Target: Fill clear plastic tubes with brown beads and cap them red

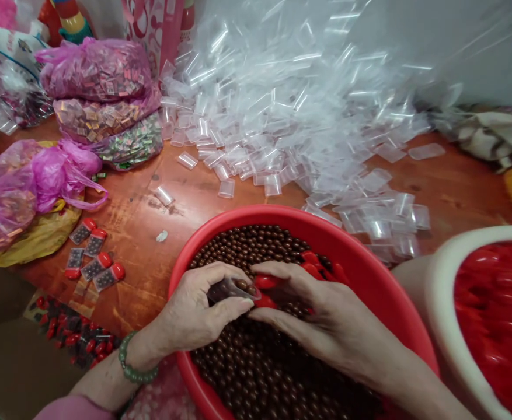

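Over a red basin [382, 291] of small round brown balls [256, 242], my left hand [207, 303] grips a clear plastic case [225, 290]. Brown balls show at the case's mouth, which faces right. My right hand [308, 309] pinches a red cap [267, 283] between thumb and fingers, right at that mouth; whether the two touch is hard to tell. Several more red caps [312, 265] lie on the balls behind my right hand. A green bead bracelet [133, 361] circles my left wrist.
Clear empty cases [273, 134] are heaped at the back of the wooden table [137, 256]. Several filled, red-capped cases [100, 268] lie at left, near pink bags [102, 70]. Below the edge is a box of more capped cases [72, 332]. A white bucket [439, 291] of red caps stands right.
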### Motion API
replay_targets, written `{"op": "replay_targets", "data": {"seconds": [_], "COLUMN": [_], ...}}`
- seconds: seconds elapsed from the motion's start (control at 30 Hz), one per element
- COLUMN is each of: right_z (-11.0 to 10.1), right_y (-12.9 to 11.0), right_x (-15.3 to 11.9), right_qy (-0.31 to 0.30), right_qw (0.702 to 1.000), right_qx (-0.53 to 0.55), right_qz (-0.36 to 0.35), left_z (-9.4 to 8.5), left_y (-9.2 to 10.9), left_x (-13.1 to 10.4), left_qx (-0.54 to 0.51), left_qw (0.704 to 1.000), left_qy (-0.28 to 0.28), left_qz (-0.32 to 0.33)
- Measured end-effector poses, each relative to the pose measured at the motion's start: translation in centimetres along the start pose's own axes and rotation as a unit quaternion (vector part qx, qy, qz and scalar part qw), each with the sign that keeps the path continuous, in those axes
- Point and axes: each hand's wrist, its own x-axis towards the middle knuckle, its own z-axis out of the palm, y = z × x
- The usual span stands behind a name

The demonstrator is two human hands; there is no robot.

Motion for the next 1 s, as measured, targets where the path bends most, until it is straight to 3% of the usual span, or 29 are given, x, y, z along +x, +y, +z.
{"op": "replay_targets", "data": {"seconds": [0.2,0.33,0.5,0.6,0.8,1.0], "right_z": [1.5,1.9,1.8,1.7,2.1,3.4], "right_y": [0.8,0.9,0.5,0.2,-0.5,-1.1], "right_x": [-0.4,-0.4,-0.6,-0.5,0.2,0.3], "right_qy": [0.082,0.125,0.111,0.098,0.052,0.013], "right_qw": [0.980,0.976,0.987,0.988,0.998,0.998], "right_qx": [0.152,0.137,0.082,0.093,-0.013,-0.061], "right_qz": [0.098,0.113,0.081,0.072,0.013,-0.031], "left_z": [0.1,0.2,0.2,0.3,0.6,0.8], "left_y": [0.2,0.1,-0.3,-0.5,-0.1,0.2], "left_x": [0.1,0.1,0.1,0.2,0.4,0.1], "left_qx": [-0.048,-0.068,-0.082,-0.098,-0.102,-0.045], "left_qw": [0.998,0.997,0.995,0.992,0.988,0.992], "left_qy": [0.005,0.004,-0.008,0.023,0.069,0.105], "left_qz": [-0.034,-0.043,-0.062,-0.070,-0.096,-0.057]}}
